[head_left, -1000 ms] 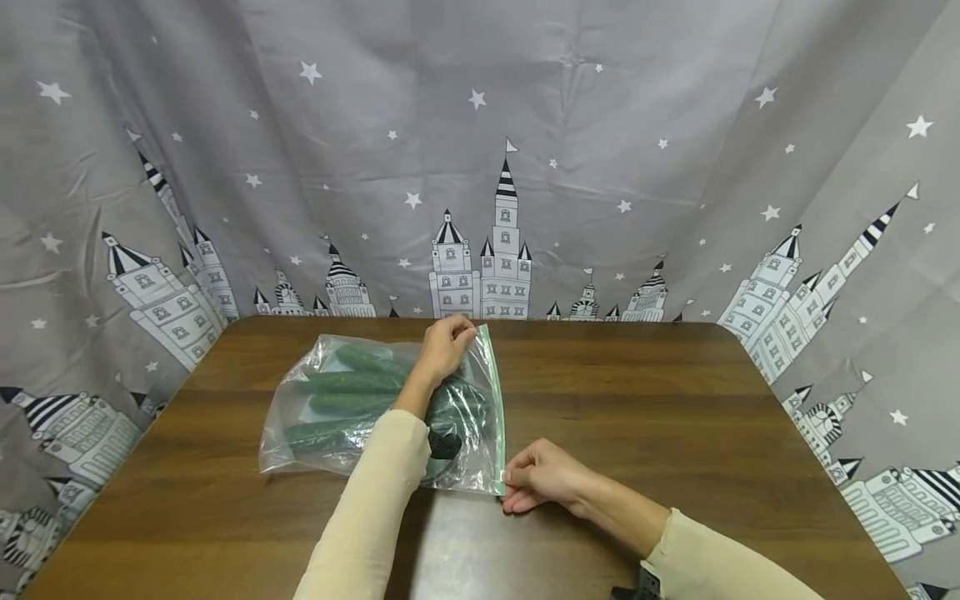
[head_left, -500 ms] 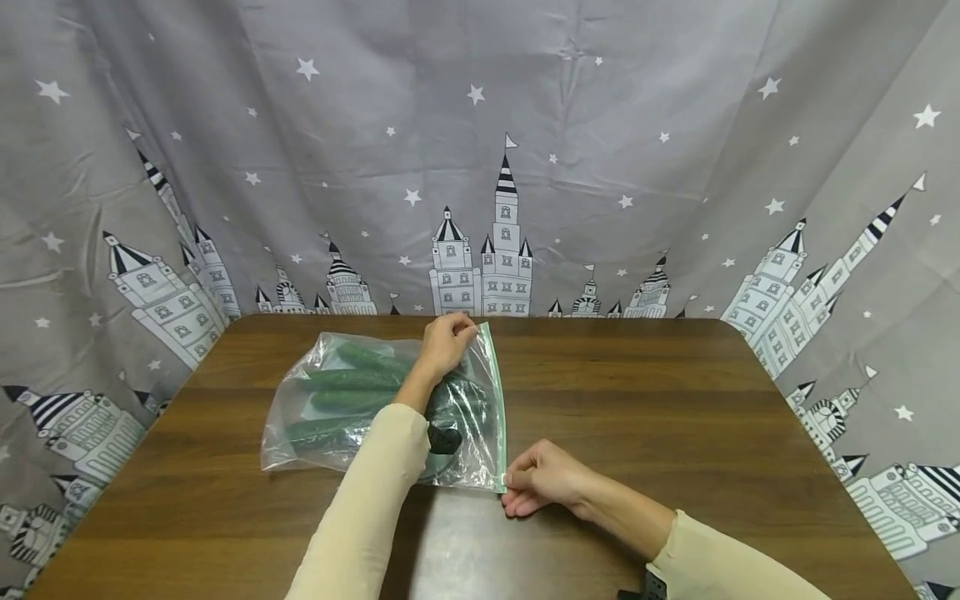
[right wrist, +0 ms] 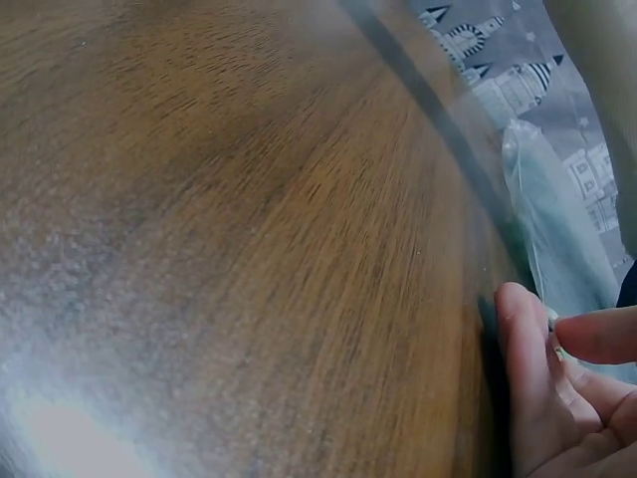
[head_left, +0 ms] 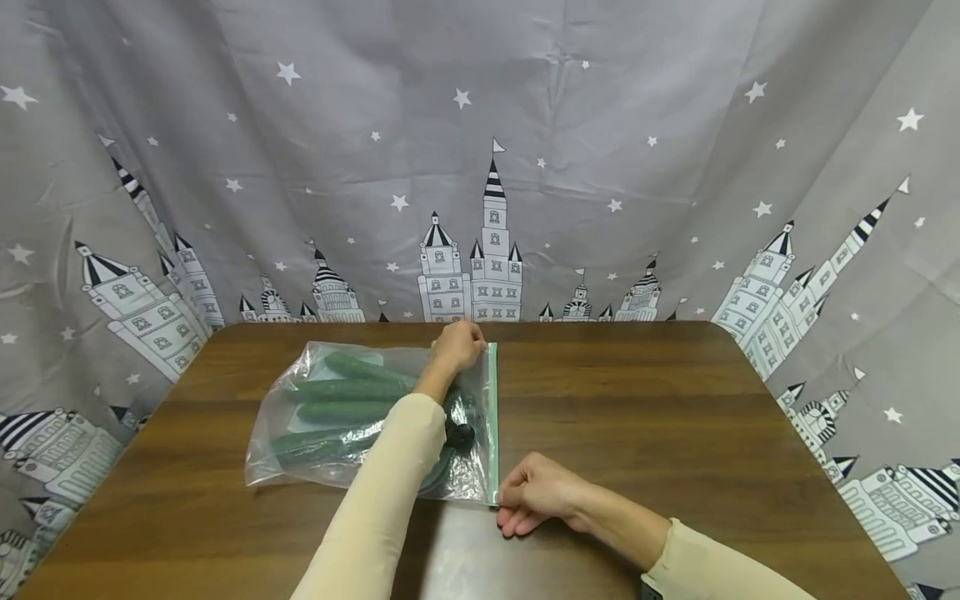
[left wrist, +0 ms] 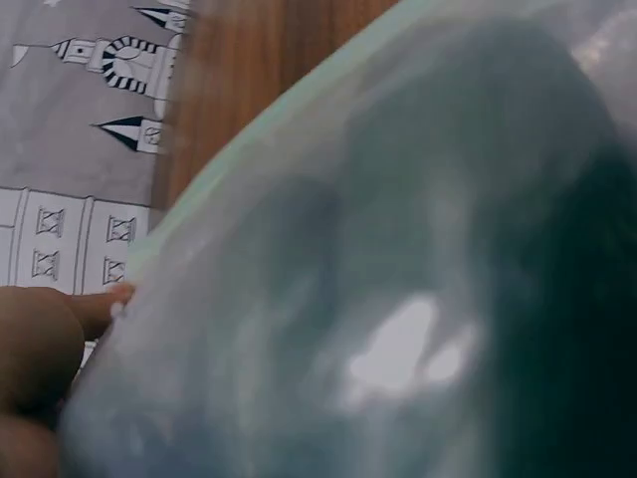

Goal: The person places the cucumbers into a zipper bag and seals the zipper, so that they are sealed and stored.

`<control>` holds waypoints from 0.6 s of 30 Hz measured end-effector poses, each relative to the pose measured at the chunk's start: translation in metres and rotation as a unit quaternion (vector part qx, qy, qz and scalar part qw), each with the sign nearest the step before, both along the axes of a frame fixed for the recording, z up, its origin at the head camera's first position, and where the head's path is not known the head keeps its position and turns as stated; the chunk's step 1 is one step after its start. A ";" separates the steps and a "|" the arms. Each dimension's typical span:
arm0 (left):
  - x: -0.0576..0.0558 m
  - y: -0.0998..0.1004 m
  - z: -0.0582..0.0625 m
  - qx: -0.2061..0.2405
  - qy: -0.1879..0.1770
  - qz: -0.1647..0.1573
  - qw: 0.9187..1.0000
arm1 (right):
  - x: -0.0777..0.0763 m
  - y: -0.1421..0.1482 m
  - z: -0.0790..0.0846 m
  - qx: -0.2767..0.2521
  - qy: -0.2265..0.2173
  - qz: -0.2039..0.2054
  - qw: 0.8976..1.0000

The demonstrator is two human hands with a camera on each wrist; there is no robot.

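Note:
A clear zip bag [head_left: 262, 454] lies flat on the table, several long green cucumbers [head_left: 348, 390] inside it. Its opening, edged by a pale green zip strip [head_left: 492, 417], faces right. The left hand [head_left: 459, 343] pinches the bag at the far end of the strip; its forearm crosses over the bag and hides part of the contents. At the strip's near end, the right hand [head_left: 542, 493] pinches the small white slider [head_left: 495, 497] between thumb and index finger. In the left wrist view the bag's plastic fills most of the picture, with fingers [left wrist: 95, 309] at its edge.
The brown wooden table [head_left: 637, 400] extends to the right of the bag and in front of it. A grey curtain [head_left: 600, 125] printed with castles and stars hangs behind the table and along both sides.
The left hand has shifted right and slightly nearer with the far corner of the bag, so the zip strip now runs straight rather than slanted. The right hand keeps its pinch on the slider.

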State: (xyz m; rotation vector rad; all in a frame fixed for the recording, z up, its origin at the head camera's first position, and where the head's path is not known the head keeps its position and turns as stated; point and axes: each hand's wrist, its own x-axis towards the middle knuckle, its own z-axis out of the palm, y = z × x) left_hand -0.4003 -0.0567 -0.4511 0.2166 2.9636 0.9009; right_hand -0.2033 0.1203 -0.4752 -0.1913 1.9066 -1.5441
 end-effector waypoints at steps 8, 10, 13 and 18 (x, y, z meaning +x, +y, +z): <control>0.004 -0.006 -0.006 -0.024 -0.024 0.018 0.999 | 0.005 -0.006 0.004 0.034 0.012 0.006 0.999; 0.003 -0.009 -0.002 -0.022 -0.028 0.007 0.999 | 0.005 -0.005 0.004 0.038 0.014 0.007 0.999; 0.002 -0.015 0.007 -0.011 -0.025 -0.029 0.999 | 0.003 -0.001 0.005 0.042 0.012 0.009 0.999; 0.007 -0.036 0.034 0.038 -0.010 -0.067 0.997 | -0.010 0.018 0.011 0.055 0.017 0.026 0.998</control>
